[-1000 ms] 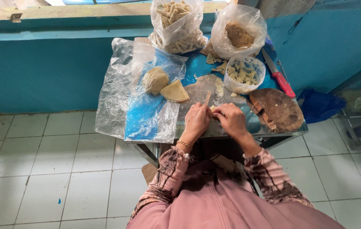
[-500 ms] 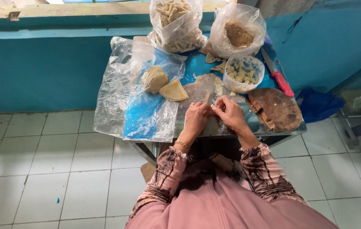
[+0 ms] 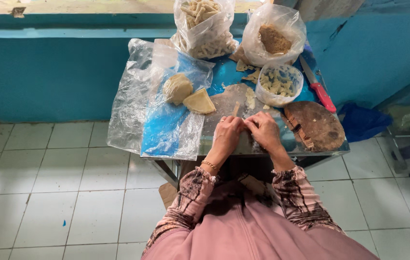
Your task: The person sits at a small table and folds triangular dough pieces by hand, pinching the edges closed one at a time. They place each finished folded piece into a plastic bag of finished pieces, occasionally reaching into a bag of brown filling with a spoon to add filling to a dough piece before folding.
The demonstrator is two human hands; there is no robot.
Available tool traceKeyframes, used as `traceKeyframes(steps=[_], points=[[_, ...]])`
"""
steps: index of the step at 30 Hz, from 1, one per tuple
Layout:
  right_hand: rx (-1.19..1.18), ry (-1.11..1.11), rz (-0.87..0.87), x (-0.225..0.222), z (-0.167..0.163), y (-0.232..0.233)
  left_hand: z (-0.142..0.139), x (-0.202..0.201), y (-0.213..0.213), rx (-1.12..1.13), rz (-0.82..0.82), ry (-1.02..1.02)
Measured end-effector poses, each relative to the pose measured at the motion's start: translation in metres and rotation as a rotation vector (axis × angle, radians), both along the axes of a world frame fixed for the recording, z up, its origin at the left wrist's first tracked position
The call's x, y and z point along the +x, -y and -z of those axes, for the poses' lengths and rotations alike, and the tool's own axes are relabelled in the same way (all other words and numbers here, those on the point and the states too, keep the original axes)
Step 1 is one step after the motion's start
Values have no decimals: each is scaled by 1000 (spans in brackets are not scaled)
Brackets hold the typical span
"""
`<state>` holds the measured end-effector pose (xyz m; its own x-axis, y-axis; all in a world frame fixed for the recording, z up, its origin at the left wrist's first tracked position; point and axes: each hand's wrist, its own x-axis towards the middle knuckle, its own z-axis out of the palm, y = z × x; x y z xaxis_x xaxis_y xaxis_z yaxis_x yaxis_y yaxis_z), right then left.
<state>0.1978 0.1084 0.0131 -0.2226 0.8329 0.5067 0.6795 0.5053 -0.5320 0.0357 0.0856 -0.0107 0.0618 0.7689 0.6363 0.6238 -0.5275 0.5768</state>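
My left hand (image 3: 227, 132) and my right hand (image 3: 264, 130) meet side by side on a small table (image 3: 311, 150), fingers curled down over a thin strip of pale dough (image 3: 236, 108) that sticks out past my left fingers. The dough strip lies on a worn patch of the tabletop. Two lumps of dough (image 3: 188, 94) rest on a clear plastic sheet (image 3: 166, 125) to the left of my hands. What lies under my palms is hidden.
At the back stand a bag of dough sticks (image 3: 205, 26) and a bag of brown filling (image 3: 273, 36). A plastic tub of small dough pieces (image 3: 278, 84), a red-handled knife (image 3: 318, 86) and a round wooden board (image 3: 315, 126) sit right. A blue wall and white floor tiles surround the table.
My hands have drawn closer together and slid slightly toward me over the dough strip. The view has shifted a little.
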Motion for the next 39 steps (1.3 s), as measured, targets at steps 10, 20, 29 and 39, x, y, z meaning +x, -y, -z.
traceKeyframes(steps=[10,20,29,39], points=[[189,86,2,1,-12,13,-3,-3,-13,-108,-67,17],[529,510,98,-7,-14,41,-5,-1,-11,-75,-84,36],[90,457,-49,-2,-33,-17,-28,-1,34,-118,-69,451],[330,35,-85,-71,-143,-211,-52,-4,54,-269,-64,478]])
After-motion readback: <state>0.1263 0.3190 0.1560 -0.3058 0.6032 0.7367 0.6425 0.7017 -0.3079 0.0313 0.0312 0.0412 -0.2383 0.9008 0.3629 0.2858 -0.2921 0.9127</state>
